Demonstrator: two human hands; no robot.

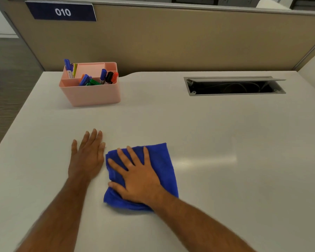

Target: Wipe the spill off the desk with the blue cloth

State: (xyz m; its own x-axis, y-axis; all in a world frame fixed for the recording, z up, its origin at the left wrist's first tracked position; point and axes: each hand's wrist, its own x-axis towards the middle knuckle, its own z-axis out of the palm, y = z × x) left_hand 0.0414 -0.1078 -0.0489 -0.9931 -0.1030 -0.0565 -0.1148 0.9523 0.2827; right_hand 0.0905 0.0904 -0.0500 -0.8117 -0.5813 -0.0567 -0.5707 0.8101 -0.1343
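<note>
floor: grey-brown carpet point(5, 84), faint striped weave, runs past the desk's left edge.
desk: off-white top point(216, 135), smooth matte laminate, rounded notch in the far edge behind the organizer. Soft glare patch right of the cloth. No spill I can make out on it.
sign: dark blue plate point(62, 11) on the partition, top left, white "010".
organizer: pink plastic box point(91, 95), rounded corners, slightly tapered walls, split into compartments. Sits far left on the desk, well apart from both hands.
markers: blue, orange, green, black and red caps point(98, 80) sticking out of the organizer, some upright, some leaning. One compartment holds a pink pad.
left hand: flat on the bare desk point(86, 159), palm down, fingers extended and close together, holding nothing. Just beside the cloth's left edge, not on it.
blue cloth: bright blue microfibre point(160, 168), fuzzy nap, folded to a rough rectangle, near edge bunched. Lies near-centre on the desk.
right hand: pressed palm-down on the cloth point(136, 177), fingers splayed, thumb over the cloth's left edge. Covers its left half. Not gripping it.
partition: tan fabric panel point(189, 42), grey metal frame, spans the back of the desk.
cable hatch: grey metal rectangular cutout point(235, 86), far right, lid tilted open, dark inside with cables showing.
</note>
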